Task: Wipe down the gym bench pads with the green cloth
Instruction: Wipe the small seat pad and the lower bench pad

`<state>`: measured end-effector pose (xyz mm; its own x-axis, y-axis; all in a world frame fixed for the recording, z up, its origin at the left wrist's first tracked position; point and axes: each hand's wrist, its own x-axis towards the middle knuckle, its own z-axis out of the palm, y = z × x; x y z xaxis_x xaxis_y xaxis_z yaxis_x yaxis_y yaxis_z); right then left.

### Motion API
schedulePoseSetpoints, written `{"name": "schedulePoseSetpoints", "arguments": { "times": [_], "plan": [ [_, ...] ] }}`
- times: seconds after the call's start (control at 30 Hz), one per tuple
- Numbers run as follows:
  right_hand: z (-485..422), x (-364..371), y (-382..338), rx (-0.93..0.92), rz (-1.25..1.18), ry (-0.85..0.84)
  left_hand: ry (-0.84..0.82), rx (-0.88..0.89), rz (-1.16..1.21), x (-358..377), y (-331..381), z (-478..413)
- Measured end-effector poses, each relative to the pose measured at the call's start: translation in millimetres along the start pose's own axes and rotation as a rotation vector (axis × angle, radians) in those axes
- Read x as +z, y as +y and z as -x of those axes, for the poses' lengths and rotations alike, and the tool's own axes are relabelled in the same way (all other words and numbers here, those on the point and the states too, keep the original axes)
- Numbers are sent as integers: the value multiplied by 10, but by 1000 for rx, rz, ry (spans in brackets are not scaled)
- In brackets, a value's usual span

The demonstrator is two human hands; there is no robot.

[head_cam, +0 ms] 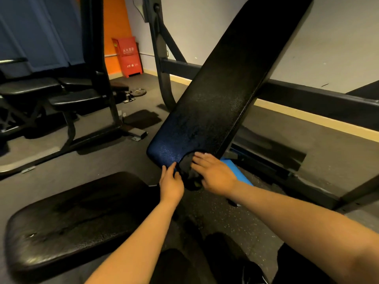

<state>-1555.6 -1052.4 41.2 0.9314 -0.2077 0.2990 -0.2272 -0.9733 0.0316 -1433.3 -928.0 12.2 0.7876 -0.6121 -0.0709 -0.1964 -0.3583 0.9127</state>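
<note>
At the far left the other benches (41, 89) are dim and cut off by the picture's edge. Behind them a red cabinet (128, 56) stands against the far wall, its lettering too small to read, and a weight plate (137, 92) lies flat on the floor. At near left the seat pad (71, 222) lies low, its long axis running from the near left corner towards the middle, where its far end slips behind the left forearm.

The left hand (171, 182) rests at the bottom edge of the back pad (225, 89), with one finger straight up on the pad and the others bent towards the cloth (187, 167). Whether they pinch it cannot be told. The cloth sits between the two hands, draped over the back pad's lower end and hanging a little below it. It looks almost black in this light, with only a speck of yellow-green near its bottom, and its outline melts into the pad and the dark floor. The right hand (213, 173) lies flat on the cloth's right side, hiding that part, with its fingers straight, slightly spread and pointing far-left as they press down.

The back pad is tilted, its long axis climbing from the hands up and away to the right, where the top of the picture cuts it off. Its upper half is too dark to show any surface. A blue frame part (238, 171) peeks out just beyond the right wrist, mostly hidden
</note>
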Motion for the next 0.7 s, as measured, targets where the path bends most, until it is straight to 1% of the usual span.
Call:
{"name": "schedulePoseSetpoints", "arguments": {
  "times": [0.1, 0.17, 0.23, 0.3, 0.37, 0.43, 0.5, 0.57, 0.63, 0.7],
  "plan": [
    [-216, -82, 73, 210, -4, 47, 0, 1, 27, -60, 11, 31],
    [-216, -13, -74, 253, 7, 54, -19, -13, 79, -60, 0, 41],
    [-122, 86, -290, 178, -31, 37, -6, -13, 140, -50, -24, 52],
    [-11, 184, -493, 75, -116, -30, 46, -11, 207, -25, -62, 64],
    [2, 194, -606, 21, -208, -68, 59, -45, 260, -13, -100, 96],
    [-112, 117, -633, 30, -316, -94, 33, -112, 341, -33, -138, 110],
    [-329, 32, -601, 45, -405, -110, 16, -186, 472, -78, -162, 74],
    [-575, 28, -571, 39, -417, -121, 14, -223, 562, -135, -157, 0],
    [-733, 38, -545, 4, -371, -184, 17, -196, 531, -148, -113, -64],
    [-908, 70, -510, -76, -336, -261, 149, -196, 446, -180, -120, -222]
  ]
}}
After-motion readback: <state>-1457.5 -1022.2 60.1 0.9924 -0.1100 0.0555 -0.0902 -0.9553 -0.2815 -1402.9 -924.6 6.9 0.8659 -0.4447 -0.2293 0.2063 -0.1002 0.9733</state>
